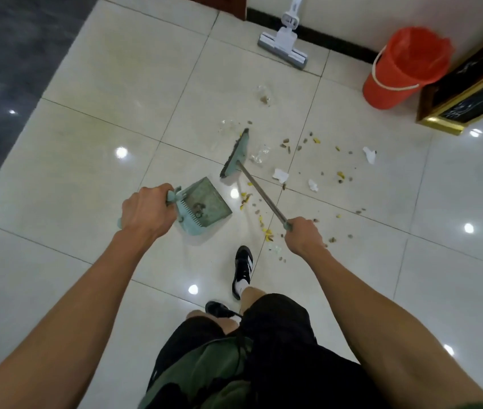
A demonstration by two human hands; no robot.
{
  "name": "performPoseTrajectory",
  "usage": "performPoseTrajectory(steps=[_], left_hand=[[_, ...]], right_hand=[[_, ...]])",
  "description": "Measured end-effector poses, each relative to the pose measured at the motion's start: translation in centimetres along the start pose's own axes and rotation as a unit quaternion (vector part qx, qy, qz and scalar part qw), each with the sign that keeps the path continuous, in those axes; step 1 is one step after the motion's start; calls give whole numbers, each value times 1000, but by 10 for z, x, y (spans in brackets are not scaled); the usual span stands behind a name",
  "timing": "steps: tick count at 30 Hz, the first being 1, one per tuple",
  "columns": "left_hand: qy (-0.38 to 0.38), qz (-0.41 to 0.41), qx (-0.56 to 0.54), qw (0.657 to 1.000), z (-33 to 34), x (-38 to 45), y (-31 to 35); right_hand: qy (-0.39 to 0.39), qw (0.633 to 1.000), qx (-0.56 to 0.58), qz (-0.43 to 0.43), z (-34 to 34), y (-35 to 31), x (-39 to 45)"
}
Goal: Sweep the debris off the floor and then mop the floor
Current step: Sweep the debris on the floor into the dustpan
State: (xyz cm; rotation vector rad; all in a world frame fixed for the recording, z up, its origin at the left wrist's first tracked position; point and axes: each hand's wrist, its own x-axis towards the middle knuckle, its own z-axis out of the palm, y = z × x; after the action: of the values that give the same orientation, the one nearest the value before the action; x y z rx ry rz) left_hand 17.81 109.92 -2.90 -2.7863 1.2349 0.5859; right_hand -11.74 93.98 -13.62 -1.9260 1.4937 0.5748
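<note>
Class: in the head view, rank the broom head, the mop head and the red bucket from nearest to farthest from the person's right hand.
From the right hand, which grips the broom handle:
1. Broom head, ahead and to the left, down among the debris.
2. Red bucket, far ahead on the right, by the wall.
3. Mop head, farthest ahead, against the wall.

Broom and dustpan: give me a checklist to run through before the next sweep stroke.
1. Right hand grips the broom handle: ok.
2. Left hand holds the dustpan: ok.
3. Dustpan mouth faces the broom head: ok.
4. Debris lies beyond the broom, ready to pull in: not ok; most lies to its right.
5. Shoe is clear of the stroke path: cannot tell.
6. Mop and red bucket stand out of the way: ok.
</note>
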Motion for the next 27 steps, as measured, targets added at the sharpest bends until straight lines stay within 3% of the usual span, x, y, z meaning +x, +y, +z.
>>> performPoseTrajectory(steps=[13,27], left_hand=[[17,-25,1,1000,-40,69,-66],[-19,43,-7,999,-76,210,-150]], right_hand=[[-8,998,-13,-67,-19,-135,73],[-1,999,49,22,-7,-274,144]])
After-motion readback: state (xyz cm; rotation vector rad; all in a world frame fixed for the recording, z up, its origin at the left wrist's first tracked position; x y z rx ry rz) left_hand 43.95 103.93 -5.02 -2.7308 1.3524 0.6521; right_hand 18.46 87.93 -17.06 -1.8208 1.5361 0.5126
